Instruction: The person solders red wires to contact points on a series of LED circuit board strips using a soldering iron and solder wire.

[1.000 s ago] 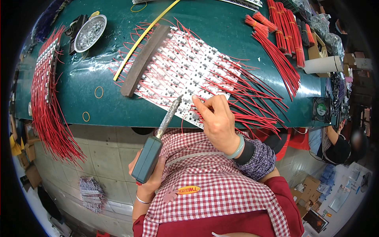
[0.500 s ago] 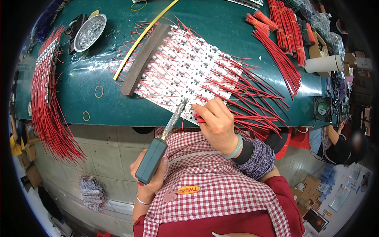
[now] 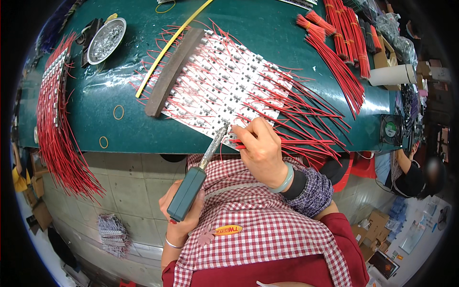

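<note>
Clock read from centre of the white circuit panel (image 3: pixel 234 81), which lies slantwise on the green worktop (image 3: pixel 291 50), lower corner by the near edge. L hand (image 3: pixel 192 216), at 7 o'clock, has its grip wrapped round the green handle of a soldering iron (image 3: pixel 187 192); shaft points up twd 1 o'clock, tip at the panel's lower part (contact w/ the surface too small to confirm). R hand (image 3: pixel 260 148), at 5 o'clock, has thumb & index tips closed together just beside that tip; can't tell if a wire sits btwn them. Long red wires (image 3: pixel 311 142) fan off the panel twd 3–4 o'clock, some running under the R hand. Dark bar (image 3: pixel 174 71) lies across the panel's 10 o'clock side, over thinner red wires. Further out: metal bowl (image 3: pixel 121 25) w/ shiny bits at 10, second wired panel (image 3: pixel 53 79) at 9, rubber band (image 3: pixel 103 142) at 8, tied red wire bundles (image 3: pixel 346 33) at 2, white cylinder (image 3: pixel 392 75) approx. 3, small black fan (image 3: pixel 389 129) just past 3.
</note>
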The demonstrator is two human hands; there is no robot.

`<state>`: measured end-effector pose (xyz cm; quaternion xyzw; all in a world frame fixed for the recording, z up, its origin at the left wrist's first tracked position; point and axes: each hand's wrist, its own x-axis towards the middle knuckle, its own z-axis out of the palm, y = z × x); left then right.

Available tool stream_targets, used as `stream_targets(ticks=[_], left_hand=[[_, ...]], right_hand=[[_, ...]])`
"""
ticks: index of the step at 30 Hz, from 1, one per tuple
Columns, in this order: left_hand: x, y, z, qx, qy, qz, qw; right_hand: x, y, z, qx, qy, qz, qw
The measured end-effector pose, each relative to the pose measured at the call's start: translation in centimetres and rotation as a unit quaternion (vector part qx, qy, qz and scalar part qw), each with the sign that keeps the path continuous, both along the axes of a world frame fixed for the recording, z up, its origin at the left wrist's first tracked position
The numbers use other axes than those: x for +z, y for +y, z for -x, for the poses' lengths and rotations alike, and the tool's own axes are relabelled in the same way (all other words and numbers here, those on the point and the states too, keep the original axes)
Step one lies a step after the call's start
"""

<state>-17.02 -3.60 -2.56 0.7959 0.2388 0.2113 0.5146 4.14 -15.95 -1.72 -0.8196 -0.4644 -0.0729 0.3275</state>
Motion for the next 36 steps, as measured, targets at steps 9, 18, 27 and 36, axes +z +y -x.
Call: stream_targets(ticks=[9,18,27,36], left_hand=[[1.1,0.5,-1.1,-0.031,0.007,-0.021,0.999],[1.3,0.5,-1.0,-0.025,0.026,0.001,0.999],[-0.4,0.0,0.9,-0.004,0.003,-0.022,1.000],[1.0,0.1,-0.2,-0.004,-0.006,-0.004,1.000]], right_hand=[[0.2,0.1,0.1,0.000,-0.001,0.011,1.000],[0.4,0.3,0.0,0.004,-0.007,0.018,1.000],[0.4,0.3,0.1,0.006,-0.012,0.022,1.000],[0.3,0.1,-0.1,0.017,-0.001,0.015,1.000]])
